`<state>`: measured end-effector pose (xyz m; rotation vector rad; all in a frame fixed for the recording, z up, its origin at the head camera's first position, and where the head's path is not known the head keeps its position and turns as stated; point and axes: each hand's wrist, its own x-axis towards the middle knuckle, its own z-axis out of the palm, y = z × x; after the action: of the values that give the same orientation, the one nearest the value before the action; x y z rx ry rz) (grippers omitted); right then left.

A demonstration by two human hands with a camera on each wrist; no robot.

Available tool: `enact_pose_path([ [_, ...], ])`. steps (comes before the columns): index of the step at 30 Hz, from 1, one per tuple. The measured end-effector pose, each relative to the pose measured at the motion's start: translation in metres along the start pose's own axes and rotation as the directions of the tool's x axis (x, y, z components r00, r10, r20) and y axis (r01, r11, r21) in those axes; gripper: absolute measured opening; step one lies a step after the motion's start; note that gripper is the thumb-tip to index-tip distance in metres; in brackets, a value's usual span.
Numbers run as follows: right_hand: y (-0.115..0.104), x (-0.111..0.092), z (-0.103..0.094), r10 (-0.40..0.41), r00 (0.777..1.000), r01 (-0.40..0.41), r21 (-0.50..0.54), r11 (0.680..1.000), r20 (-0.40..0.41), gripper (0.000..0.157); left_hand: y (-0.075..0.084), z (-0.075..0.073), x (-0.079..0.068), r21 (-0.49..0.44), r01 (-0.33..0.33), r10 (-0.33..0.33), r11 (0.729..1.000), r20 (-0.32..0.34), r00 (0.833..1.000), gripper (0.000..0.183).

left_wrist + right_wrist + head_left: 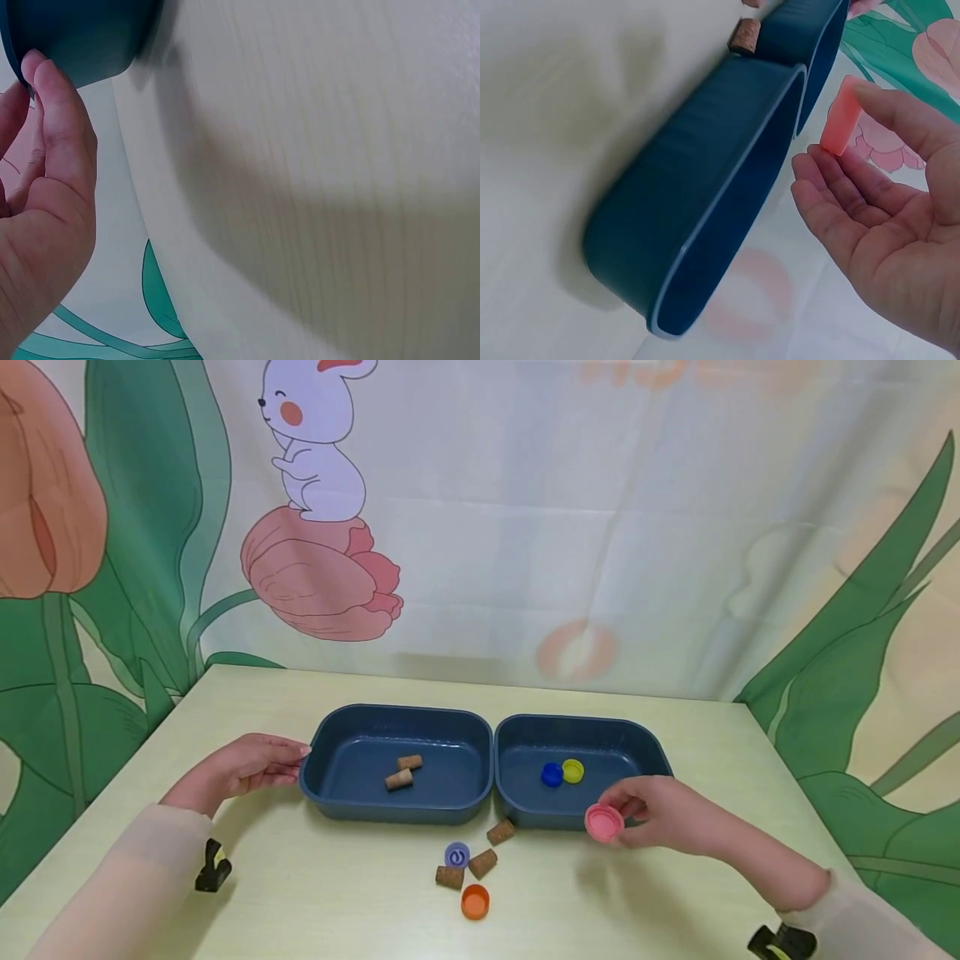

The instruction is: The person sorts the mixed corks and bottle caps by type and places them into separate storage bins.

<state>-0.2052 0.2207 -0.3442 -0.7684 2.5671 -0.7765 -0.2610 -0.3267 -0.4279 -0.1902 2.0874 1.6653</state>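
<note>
My right hand [663, 810] pinches a pink bottle cap [603, 823] between thumb and fingertips, just above the near wall of the right blue tray [577, 723]. In the right wrist view the cap [841, 116] appears edge-on. Inside that tray lie a blue cap [552, 775] and a yellow cap [573, 771]. My left hand [251, 766] holds the outer end of the left blue tray [405, 712], thumb at the rim and fingertips [45, 71] against its outer wall. Two corks [399, 779] lie in the left tray.
In front of the trays, on the pale table [337, 893], lie three corks [483, 862], a purple cap [457, 855] and an orange cap [475, 902]. The trays stand side by side. A printed cloth [487, 543] hangs behind the table.
</note>
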Motion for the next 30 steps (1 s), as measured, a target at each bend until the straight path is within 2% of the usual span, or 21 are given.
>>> enact_pose_path([
  [7, -0.002, 0.005, -0.019, 0.069, 0.997, -0.069, -0.031, 0.997, -0.022, 0.039, 0.001, 0.000, -0.001, -0.011, -0.002, 0.002, 1.000, 0.009, 1.000, 0.035],
  [18, 0.004, 0.022, -0.050, 0.073, 0.997, -0.073, -0.027, 0.997, -0.015, 0.042, 0.003, 0.001, -0.002, -0.017, -0.002, 0.002, 1.000, 0.010, 1.000, 0.041],
  [25, 0.010, 0.032, -0.074, 0.118, 0.993, -0.119, -0.035, 0.992, -0.026, 0.044, 0.002, 0.001, -0.001, -0.040, 0.001, 0.000, 0.999, 0.015, 1.000, 0.034],
  [30, 0.011, 0.038, -0.084, 0.143, 0.990, -0.143, -0.022, 0.989, -0.002, 0.045, 0.002, 0.000, -0.002, -0.043, 0.005, -0.004, 0.999, 0.017, 1.000, 0.031],
])
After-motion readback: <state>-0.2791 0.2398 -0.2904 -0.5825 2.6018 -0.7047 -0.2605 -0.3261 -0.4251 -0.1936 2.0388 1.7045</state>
